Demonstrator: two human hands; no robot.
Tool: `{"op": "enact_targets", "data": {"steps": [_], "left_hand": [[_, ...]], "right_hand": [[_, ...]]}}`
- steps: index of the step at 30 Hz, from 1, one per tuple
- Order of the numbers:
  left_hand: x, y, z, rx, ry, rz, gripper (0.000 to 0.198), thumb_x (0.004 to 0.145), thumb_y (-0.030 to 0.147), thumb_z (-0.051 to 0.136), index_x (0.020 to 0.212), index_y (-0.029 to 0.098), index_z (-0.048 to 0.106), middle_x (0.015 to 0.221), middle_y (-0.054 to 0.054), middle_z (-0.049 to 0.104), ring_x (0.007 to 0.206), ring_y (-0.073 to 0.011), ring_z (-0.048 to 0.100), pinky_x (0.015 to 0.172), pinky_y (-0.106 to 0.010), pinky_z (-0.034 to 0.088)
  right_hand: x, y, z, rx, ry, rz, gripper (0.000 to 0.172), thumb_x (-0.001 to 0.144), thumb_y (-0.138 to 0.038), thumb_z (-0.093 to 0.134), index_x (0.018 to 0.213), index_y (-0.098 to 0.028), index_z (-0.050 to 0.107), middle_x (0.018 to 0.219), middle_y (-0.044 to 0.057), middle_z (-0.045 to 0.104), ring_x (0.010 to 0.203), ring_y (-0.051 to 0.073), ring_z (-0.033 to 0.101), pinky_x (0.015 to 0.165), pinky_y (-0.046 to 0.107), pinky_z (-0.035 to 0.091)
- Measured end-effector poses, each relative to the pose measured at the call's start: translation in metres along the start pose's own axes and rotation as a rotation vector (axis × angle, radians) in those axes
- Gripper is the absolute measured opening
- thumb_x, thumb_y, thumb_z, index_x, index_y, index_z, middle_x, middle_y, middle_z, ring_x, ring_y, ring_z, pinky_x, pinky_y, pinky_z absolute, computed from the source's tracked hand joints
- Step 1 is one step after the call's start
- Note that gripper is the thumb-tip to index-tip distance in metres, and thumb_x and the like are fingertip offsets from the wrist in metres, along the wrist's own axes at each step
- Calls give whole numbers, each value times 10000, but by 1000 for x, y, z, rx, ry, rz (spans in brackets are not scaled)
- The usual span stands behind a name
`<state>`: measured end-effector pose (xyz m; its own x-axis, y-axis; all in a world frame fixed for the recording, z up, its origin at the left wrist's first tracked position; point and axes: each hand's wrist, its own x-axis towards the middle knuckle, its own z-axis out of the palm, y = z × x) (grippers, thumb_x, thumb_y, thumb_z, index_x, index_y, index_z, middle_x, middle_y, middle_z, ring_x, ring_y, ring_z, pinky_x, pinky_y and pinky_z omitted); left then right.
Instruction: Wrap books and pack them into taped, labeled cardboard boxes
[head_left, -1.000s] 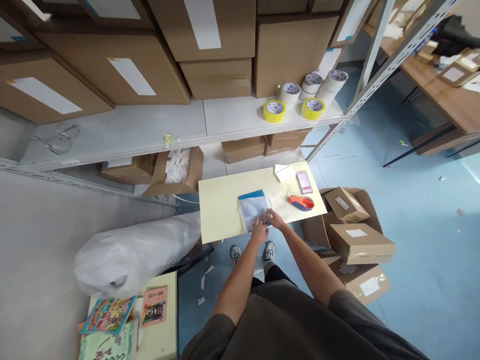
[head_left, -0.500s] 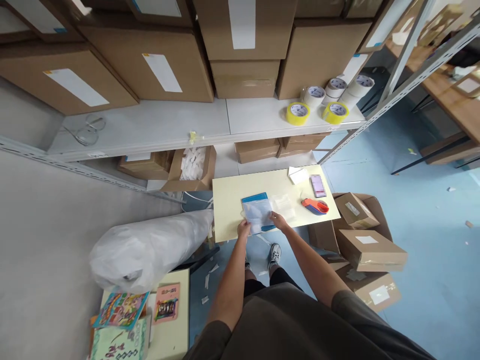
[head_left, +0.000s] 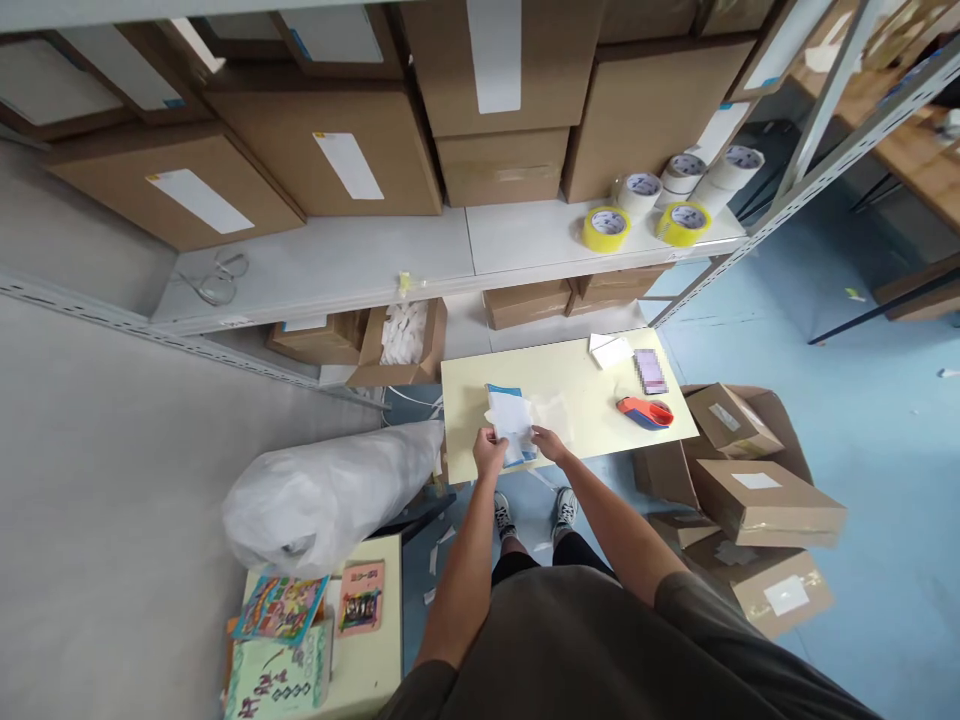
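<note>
A thin white sheet (head_left: 511, 412), paper or plastic, I cannot tell which, lies over a flat blue item (head_left: 501, 390) near the front of the pale yellow table (head_left: 465, 400). My left hand (head_left: 490, 453) pinches the sheet's lower left side. On the other side, the fingers of my right hand (head_left: 550, 444) are closed on its lower right edge. Most of the blue item is covered; its top edge and a strip at the bottom show. A translucent piece of film (head_left: 553, 415) rests on the table just right of the sheet.
An orange and blue tape dispenser (head_left: 645, 412), a phone (head_left: 650, 371) and white cards (head_left: 611, 350) occupy the table's right side. Cardboard boxes (head_left: 772, 500) crowd the right floor. A large plastic roll (head_left: 330, 490) stands left. Tape rolls (head_left: 606, 230) sit on the shelf (head_left: 420, 245) ahead.
The white sheet now looks smaller and more opaque, apparently folded over the blue item. My left hand's thumb has come further over it. The whole view has shifted slightly.
</note>
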<state>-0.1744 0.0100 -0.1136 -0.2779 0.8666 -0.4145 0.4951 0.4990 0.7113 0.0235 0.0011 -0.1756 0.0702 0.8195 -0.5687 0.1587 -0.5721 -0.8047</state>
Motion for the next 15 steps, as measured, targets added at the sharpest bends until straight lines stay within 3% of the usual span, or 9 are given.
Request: {"op": "enact_targets", "data": {"steps": [3, 7, 9, 11, 13, 15], "left_hand": [[-20, 31, 19, 72, 27, 62, 252, 799, 206, 722, 1022, 250, 613, 941, -24, 767, 891, -213, 732, 812, -290, 528], [-42, 67, 63, 152, -9, 186, 352, 849, 253, 711, 1186, 248, 606, 1141, -75, 751, 1027, -234, 721, 883, -313, 517], [-47, 78, 90, 217, -89, 239, 446, 871, 346, 734, 1282, 236, 600, 1289, -125, 714, 1176, -270, 688, 977, -342, 507], [-49, 82, 116, 318, -242, 237, 518, 883, 452, 744, 1329, 222, 616, 1418, -169, 661, 1323, -320, 621, 1079, -384, 471], [-49, 79, 137, 433, -392, 195, 517, 896, 482, 732, 1335, 219, 652, 1534, -185, 593, 1445, -362, 529, 1160, -430, 421], [-48, 72, 151, 514, -454, 175, 485, 914, 445, 709, 1344, 224, 674, 1615, -176, 528, 1527, -371, 441, 1217, -464, 372]], "right_hand": [[-9, 0, -27, 54, 76, 33, 499, 793, -460, 729, 1229, -225, 792, 1298, 116, 784, 1248, 342, 704, 1115, 532, 525], [-28, 10, -75, 242, 196, 58, 555, 819, -501, 706, 1299, -230, 770, 1439, 132, 712, 1336, 333, 656, 1076, 497, 555], [-37, 18, -98, 285, 257, 56, 582, 832, -537, 692, 1318, -225, 762, 1452, 140, 701, 1358, 333, 639, 1078, 493, 553], [-43, 25, -120, 292, 305, 58, 624, 840, -588, 675, 1333, -215, 756, 1466, 147, 691, 1374, 338, 626, 1093, 496, 545], [-44, 31, -137, 269, 318, 49, 652, 839, -628, 671, 1338, -216, 755, 1489, 142, 676, 1385, 338, 619, 1117, 499, 530], [-41, 34, -148, 227, 281, 19, 636, 838, -627, 687, 1334, -236, 758, 1497, 123, 676, 1390, 326, 619, 1157, 501, 497]]}}
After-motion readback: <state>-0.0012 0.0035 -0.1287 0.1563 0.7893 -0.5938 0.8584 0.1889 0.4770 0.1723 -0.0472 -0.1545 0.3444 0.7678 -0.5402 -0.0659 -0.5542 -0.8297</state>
